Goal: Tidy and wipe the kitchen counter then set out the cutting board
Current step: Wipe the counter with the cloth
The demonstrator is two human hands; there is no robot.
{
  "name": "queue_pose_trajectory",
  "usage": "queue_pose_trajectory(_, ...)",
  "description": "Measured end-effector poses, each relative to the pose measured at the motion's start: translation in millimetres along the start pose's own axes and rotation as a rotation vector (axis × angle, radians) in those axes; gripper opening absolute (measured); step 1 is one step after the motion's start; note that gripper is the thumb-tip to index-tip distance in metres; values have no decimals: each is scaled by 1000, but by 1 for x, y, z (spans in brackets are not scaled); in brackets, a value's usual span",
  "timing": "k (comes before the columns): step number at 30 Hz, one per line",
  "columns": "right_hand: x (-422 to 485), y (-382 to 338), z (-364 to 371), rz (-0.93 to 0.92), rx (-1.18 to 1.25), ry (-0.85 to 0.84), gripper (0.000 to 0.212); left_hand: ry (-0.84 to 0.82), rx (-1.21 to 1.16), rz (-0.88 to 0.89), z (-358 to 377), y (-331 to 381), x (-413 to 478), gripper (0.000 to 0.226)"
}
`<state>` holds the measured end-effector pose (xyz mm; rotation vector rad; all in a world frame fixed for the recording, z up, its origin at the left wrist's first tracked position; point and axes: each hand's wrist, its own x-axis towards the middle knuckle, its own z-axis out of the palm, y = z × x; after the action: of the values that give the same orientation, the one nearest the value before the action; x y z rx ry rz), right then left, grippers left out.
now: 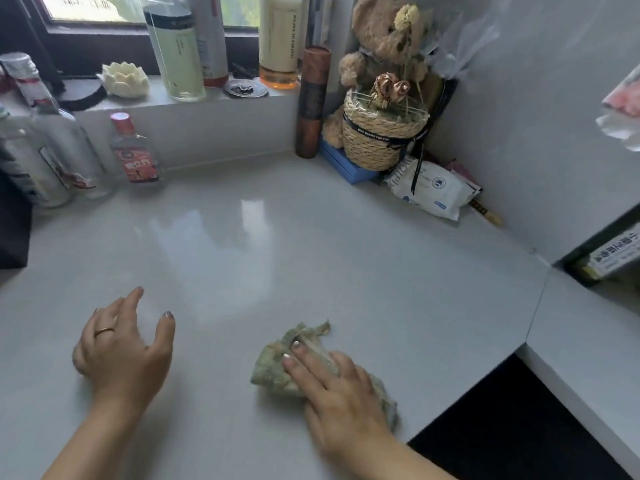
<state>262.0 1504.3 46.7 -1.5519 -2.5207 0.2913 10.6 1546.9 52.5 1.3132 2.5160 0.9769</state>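
A crumpled greenish cloth [277, 362] lies on the glossy grey counter [263, 244] near its front edge. My right hand [332, 393] presses flat on the cloth, fingers straight and pointing up-left. My left hand [121, 351] hovers or rests lightly on the bare counter to the left, fingers spread and relaxed, a ring on one finger, holding nothing. No cutting board is in view.
Several glass bottles [135, 150] line the back left. Tall bottles [176, 46] stand on the window sill. A brown tube [311, 102], a woven basket [381, 133] with a teddy bear and a wipes pack [429, 188] fill the back right corner. A dark gap [512, 427] opens at front right.
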Motion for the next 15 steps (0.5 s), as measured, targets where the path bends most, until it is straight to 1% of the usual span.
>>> queue_pose_trajectory(1, 0, 16, -7, 44, -29, 39, 57, -10, 18, 21, -7, -2, -8, 79)
queue_pose_trajectory(2, 1, 39, -14, 127, -80, 82, 58, -21, 44, 38, -14, -5, -17, 78)
queue_pose_trajectory(3, 3, 69, -19, 233, -105, 105, 57, -36, 70, 43, -22, -9, -27, 79)
queue_pose_trajectory(4, 4, 101, -28, 385, -115, 91, 55, -51, 95, 34, -31, -14, -38, 80)
queue_pose_trajectory(6, 2, 150, -46, 652, -70, 60, 54, -84, 140, -12, -45, -23, -60, 85)
queue_pose_trajectory(8, 2, 175, -59, 794, -3, 124, 53, -113, 203, -39, -57, -33, -83, 85)
queue_pose_trajectory(10, 4, 174, -59, 838, 28, 135, 52, -140, 287, -53, -65, -44, -108, 77)
queue_pose_trajectory(11, 3, 168, -54, 831, 31, 126, 52, -149, 318, -65, -68, -49, -121, 74)
queue_pose_trajectory(13, -3, 149, -43, 747, 20, 110, 54, -138, 333, -98, -76, -60, -144, 72)
queue_pose_trajectory(15, -11, 119, -33, 626, 19, 101, 65, -110, 335, -125, -87, -69, -160, 72)
